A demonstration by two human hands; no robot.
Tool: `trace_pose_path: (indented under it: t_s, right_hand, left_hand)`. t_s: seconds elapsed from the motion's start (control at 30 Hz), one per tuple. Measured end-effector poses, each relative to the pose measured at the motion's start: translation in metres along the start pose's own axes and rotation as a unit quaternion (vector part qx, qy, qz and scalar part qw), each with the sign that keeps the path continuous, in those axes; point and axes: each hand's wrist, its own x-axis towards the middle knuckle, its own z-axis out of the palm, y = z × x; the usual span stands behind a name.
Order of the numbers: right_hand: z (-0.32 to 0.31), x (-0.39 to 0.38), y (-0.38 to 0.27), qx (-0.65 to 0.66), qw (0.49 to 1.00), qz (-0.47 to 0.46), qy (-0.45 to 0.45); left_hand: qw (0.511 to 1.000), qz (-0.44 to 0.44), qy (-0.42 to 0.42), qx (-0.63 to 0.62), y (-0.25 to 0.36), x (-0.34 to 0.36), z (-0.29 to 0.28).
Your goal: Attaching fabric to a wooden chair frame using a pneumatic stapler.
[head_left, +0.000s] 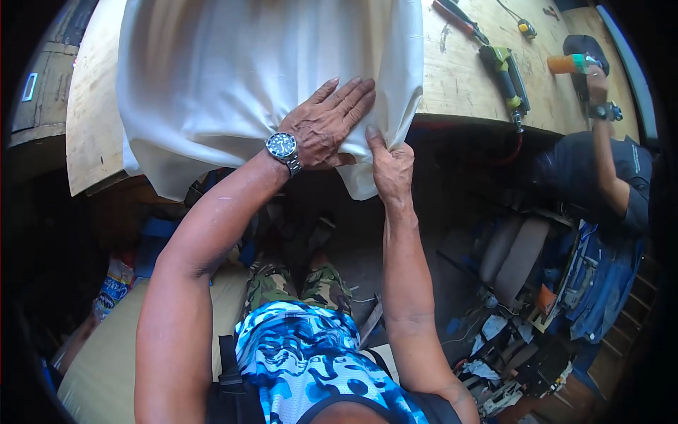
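Note:
A cream, smooth sheet of fabric or vinyl point(212, 78) lies draped over the plywood workbench point(92, 106), its near edge hanging down in folds. My left hand point(325, 120), with a metal watch on the wrist, lies open on top of it near that edge, fingers stretched toward the upper right. Just to its right, my right hand point(388, 162) is closed on the hanging edge of the sheet, thumb on top and fingers mostly hidden.
A pneumatic staple gun point(505, 81) with hose, pliers point(459, 18) and a tape measure point(526, 28) lie on the bench's right. Another person point(600, 169) in dark clothing works there, a hand by an orange bottle point(563, 64). Assorted clutter point(530, 353) fills the floor at lower right.

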Motion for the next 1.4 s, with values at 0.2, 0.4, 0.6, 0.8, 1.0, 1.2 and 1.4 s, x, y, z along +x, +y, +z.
trace_pose_path:
  t_s: [0.2, 0.4, 0.6, 0.8, 1.0, 1.2, 1.4]
  right_hand:
    - [-0.005, 0.002, 0.021, -0.046, 0.997, -0.061, 0.003]
    - [-0.011, 0.007, 0.033, -0.02, 0.992, -0.12, -0.042]
    - [-0.018, 0.013, 0.038, -0.041, 0.993, -0.106, -0.02]
    - [-0.03, 0.012, 0.04, -0.039, 0.998, -0.036, -0.039]
    - [-0.037, 0.012, 0.048, -0.011, 0.996, -0.064, -0.067]
    - [-0.051, 0.014, 0.052, -0.083, 0.992, -0.029, -0.091]
    - [-0.054, 0.019, 0.056, -0.122, 0.987, -0.035, -0.102]
  left_hand:
    - [1.0, 0.01, 0.002, -0.006, -0.002, -0.006, -0.004]
    - [0.998, -0.038, 0.009, 0.056, -0.003, -0.004, 0.008]
    - [0.909, -0.187, 0.226, -0.297, 0.06, -0.057, 0.04]
    - [0.305, -0.436, 0.232, -0.815, 0.13, -0.04, 0.144]
    - [0.204, -0.278, 0.32, -0.882, 0.105, 0.016, 0.152]
    - [0.47, -0.355, 0.283, -0.756, 0.093, 0.016, 0.124]
    - [0.601, -0.316, 0.191, -0.709, 0.069, 0.0, 0.14]
